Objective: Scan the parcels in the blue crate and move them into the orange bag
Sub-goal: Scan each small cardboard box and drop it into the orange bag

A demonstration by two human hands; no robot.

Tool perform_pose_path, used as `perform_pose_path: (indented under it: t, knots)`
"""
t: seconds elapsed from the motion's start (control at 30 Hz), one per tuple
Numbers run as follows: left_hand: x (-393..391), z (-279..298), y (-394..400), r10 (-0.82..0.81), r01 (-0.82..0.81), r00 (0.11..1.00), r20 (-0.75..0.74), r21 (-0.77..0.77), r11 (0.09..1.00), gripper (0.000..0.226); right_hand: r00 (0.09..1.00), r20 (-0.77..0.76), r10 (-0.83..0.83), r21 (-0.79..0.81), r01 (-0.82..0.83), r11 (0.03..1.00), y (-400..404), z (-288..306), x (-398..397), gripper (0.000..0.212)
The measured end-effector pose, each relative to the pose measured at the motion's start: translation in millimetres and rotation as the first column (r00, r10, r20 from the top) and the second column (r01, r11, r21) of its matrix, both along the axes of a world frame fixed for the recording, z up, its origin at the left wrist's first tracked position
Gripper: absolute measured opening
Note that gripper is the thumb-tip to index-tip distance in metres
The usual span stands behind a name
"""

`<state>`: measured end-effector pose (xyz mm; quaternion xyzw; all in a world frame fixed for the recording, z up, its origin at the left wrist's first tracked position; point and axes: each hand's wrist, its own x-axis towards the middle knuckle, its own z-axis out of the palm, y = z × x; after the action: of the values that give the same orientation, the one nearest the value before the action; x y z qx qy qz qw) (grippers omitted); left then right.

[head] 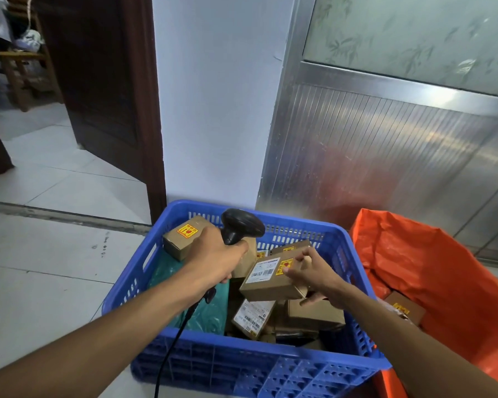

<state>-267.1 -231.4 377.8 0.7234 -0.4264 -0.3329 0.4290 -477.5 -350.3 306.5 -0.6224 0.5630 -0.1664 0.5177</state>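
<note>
A blue crate [270,366] stands on the floor and holds several brown cardboard parcels and a green plastic mailer [210,308]. My left hand [213,255] grips the handle of a black barcode scanner [240,225], whose head is over the crate's far side. My right hand [314,275] holds a flat brown parcel [270,278] with a white label and a yellow-red sticker, tilted above the other parcels. To the right of the crate lies the open orange bag [431,271], with one brown parcel [404,310] inside it.
A white pillar [213,96] and a ribbed metal door panel [385,145] rise right behind the crate. A dark wooden door [104,81] stands open at the left over pale floor tiles. The scanner's black cable [170,349] hangs over the crate's near edge.
</note>
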Motion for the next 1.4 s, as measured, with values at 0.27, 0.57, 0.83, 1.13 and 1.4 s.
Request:
perform_pose_path:
  t: [0.27, 0.57, 0.83, 1.13, 1.4]
  knots:
    - [-0.2, 0.8, -0.1, 0.002, -0.002, 1.0, 0.001, -0.001, 1.0, 0.022, 0.993, 0.105, -0.056, -0.174, 0.074, 0.982, -3.7, -7.7, -4.4, 0.043]
    - [2.3, -4.1, -3.3, 0.014, -0.014, 1.0, 0.007, 0.01, 1.0, 0.019, 0.962, 0.272, 0.029, -0.269, 0.047, 0.962, -6.1, -3.1, -8.7, 0.04]
    - [4.8, -7.1, -7.0, 0.034, -0.034, 0.999, 0.011, 0.011, 0.999, 0.018, 0.942, 0.329, 0.069, -0.308, 0.038, 0.951, -6.5, -1.8, -7.6, 0.042]
    - [5.1, -8.6, -7.5, 0.028, -0.028, 1.0, 0.002, 0.018, 0.999, 0.02, 0.939, 0.331, 0.091, -0.307, 0.016, 0.951, -7.7, -3.6, -5.4, 0.04]
    - [5.8, -7.8, -7.6, 0.021, -0.021, 1.0, 0.017, 0.021, 1.0, 0.02, 0.933, 0.347, 0.097, -0.297, 0.011, 0.955, -7.0, -2.4, -4.4, 0.04]
